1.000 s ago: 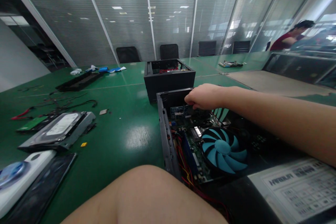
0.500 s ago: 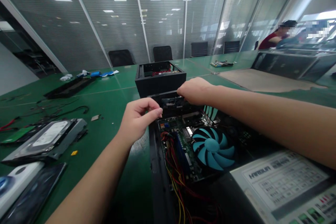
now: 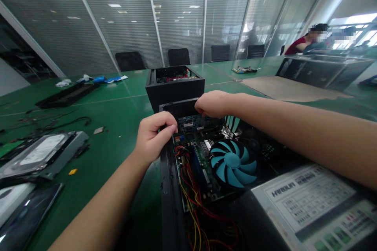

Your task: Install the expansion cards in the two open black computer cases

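An open computer case [image 3: 169, 188] lies in front of me on the green table [image 3: 118, 125]. Inside it are a motherboard, a blue fan [image 3: 232, 162], red and yellow wires [image 3: 191, 200] and a power supply with a white label [image 3: 306, 200]. A small expansion card [image 3: 191, 123] stands upright at the case's far end. My left hand [image 3: 154, 135] pinches its left end with curled fingers. My right hand [image 3: 212, 104] is closed over its right top edge.
A second black open case [image 3: 175, 84] stands just behind. Hard drives [image 3: 41, 155] and dark panels lie at the left, with loose cables [image 3: 59, 121] beyond. A brown sheet [image 3: 291, 88] and another case [image 3: 321, 72] are at the right. A person sits far right.
My left hand rose from out of view to the card's left end. The card has come down a little toward the motherboard, and the view shifted right.
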